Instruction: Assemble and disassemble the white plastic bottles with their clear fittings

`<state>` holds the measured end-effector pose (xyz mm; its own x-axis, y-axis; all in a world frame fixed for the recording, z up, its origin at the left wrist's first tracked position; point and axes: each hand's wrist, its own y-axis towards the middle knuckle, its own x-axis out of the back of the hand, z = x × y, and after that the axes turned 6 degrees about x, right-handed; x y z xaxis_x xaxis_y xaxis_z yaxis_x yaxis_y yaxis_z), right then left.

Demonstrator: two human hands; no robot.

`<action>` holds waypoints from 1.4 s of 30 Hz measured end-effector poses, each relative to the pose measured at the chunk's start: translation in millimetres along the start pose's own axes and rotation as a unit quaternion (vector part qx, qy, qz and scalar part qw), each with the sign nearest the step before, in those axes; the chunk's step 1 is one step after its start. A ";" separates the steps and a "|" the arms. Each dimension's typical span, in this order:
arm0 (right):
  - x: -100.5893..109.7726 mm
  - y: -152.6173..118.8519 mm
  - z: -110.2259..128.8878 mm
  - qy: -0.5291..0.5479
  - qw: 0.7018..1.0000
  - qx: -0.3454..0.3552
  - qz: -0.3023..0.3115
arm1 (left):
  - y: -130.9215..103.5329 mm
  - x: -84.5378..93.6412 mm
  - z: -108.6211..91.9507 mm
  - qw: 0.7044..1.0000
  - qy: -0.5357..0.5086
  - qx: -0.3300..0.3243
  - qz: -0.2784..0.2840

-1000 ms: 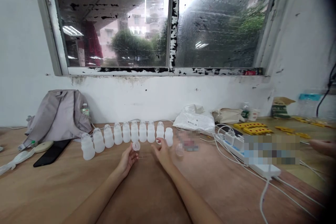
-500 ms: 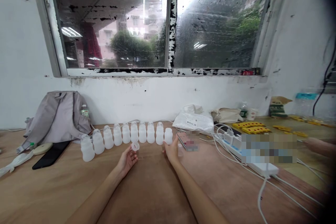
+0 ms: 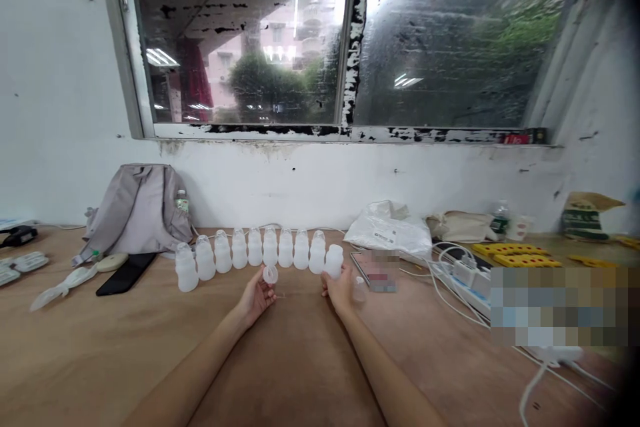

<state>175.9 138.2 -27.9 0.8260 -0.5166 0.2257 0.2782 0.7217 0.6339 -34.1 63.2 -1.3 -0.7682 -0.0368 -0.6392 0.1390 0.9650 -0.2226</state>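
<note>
The right hand (image 3: 342, 291) has its grip around the low part of the uncapped bottle (image 3: 334, 258), at the right end of the bottle row (image 3: 270, 248). Before the row's middle, the left hand (image 3: 257, 300) pinches a clear cap (image 3: 271, 274); light, steady pressure avoids tipping.

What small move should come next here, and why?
Probably draw the rightmost bottle toward the left hand: the right hand is already at its base, its top shows no clear dome, and the left hand holds a small clear piece.
</note>
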 end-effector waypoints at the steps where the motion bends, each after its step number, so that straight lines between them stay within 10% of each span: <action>1: 1.3 -4.3 7.6 -0.011 1.000 -0.012 -0.001 | 0.1 0.2 0.0 1.000 0.002 -0.006 -0.004; 10: -3.1 -56.5 71.0 -0.022 0.953 0.196 0.229 | -2.2 1.6 -6.2 0.994 -0.014 -0.085 -0.073; 24: 0.2 -51.5 72.9 -0.088 0.939 0.284 0.174 | 10.3 16.7 -1.1 0.980 0.066 -0.167 -0.086; 36: 3.5 -48.4 81.4 0.079 0.971 0.078 0.213 | 7.0 20.6 -15.0 0.982 0.045 -0.170 -0.065; 42: 0.1 -45.0 76.1 0.212 0.923 -0.158 0.281 | 2.6 13.6 -10.3 0.984 0.047 -0.169 -0.012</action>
<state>126.1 70.6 -0.1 0.9822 0.1579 0.1017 -0.1784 0.9536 0.2426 -50.6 67.8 -3.0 -0.8258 -0.0510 -0.5617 -0.0834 0.9960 0.0321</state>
